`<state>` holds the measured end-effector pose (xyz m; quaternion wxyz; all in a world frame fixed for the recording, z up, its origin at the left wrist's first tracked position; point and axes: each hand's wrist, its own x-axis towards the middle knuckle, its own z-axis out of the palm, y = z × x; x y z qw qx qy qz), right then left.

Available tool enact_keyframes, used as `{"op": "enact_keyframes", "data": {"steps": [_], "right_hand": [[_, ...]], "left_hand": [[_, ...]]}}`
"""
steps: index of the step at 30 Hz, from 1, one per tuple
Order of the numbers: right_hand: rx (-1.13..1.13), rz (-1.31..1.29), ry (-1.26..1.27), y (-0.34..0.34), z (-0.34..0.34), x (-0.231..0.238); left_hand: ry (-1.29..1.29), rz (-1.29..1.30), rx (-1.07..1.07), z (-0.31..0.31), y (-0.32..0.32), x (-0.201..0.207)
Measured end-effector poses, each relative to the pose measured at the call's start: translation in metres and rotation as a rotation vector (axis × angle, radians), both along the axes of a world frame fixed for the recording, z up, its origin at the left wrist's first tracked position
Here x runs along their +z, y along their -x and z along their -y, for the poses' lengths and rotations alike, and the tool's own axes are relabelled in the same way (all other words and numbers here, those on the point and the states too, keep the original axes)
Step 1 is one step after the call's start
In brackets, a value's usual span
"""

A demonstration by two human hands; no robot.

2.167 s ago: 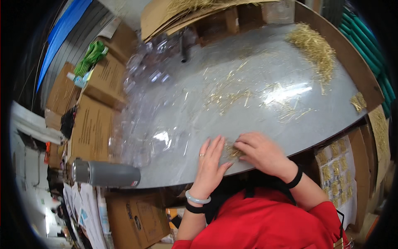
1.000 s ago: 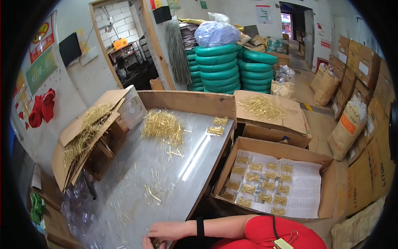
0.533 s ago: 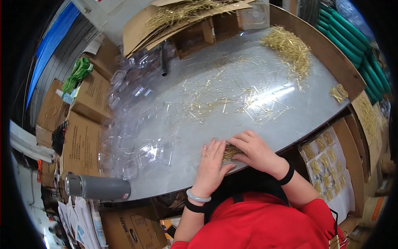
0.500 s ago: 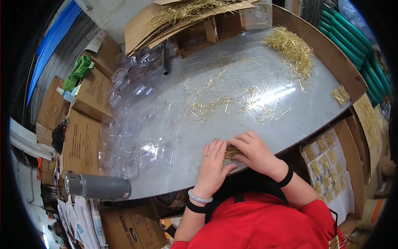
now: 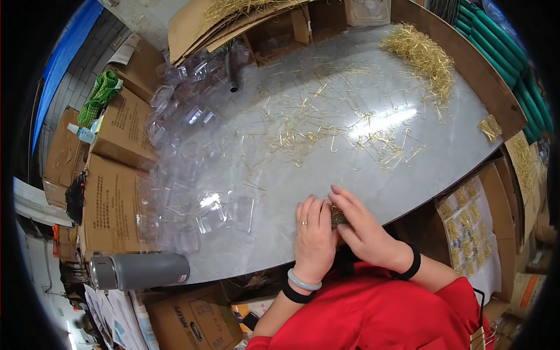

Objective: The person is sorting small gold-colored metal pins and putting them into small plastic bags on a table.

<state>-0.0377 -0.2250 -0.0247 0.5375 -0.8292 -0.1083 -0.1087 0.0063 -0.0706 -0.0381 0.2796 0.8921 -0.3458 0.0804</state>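
A small bundle of gold wire hooks [image 5: 337, 216] sits between my two hands at the table's front edge. My left hand [image 5: 315, 236] presses on its left side, fingers together and pointing away from me. From the right, my right hand [image 5: 363, 230] closes around the bundle, thumb near my left fingers. Most of the bundle is hidden by my hands. Beyond them, loose gold wire hooks [image 5: 297, 137] lie scattered across the grey tabletop [image 5: 291, 186].
A large heap of gold hooks [image 5: 423, 58] lies at the far right, with a small bundle [image 5: 490, 128] near the right edge. Clear plastic boxes [image 5: 192, 151] crowd the left side. A grey bottle [image 5: 143, 270] lies front left. A carton [image 5: 469, 227] holding several bundles stands lower right.
My hands have come closer together around the bundle, now covering more of it. The whole view has shifted slightly.
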Motion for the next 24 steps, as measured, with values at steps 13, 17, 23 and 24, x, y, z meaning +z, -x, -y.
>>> {"op": "enact_keyframes", "data": {"steps": [13, 17, 23, 24], "right_hand": [[0.018, 0.097, 0.511, -0.021, 0.029, -0.003], [-0.002, 0.044, 0.423, -0.012, 0.019, -0.002], [0.055, 0.1, 0.203, -0.004, -0.011, -0.002], [0.057, 0.102, 0.202, -0.005, -0.009, -0.003]], "left_hand": [[0.143, -0.258, -0.194, -0.029, -0.011, 0.008], [0.092, -0.211, -0.151, -0.023, -0.008, 0.004], [0.112, -0.154, -0.121, -0.018, -0.006, -0.005], [0.129, -0.154, -0.119, -0.02, -0.008, -0.008]]}}
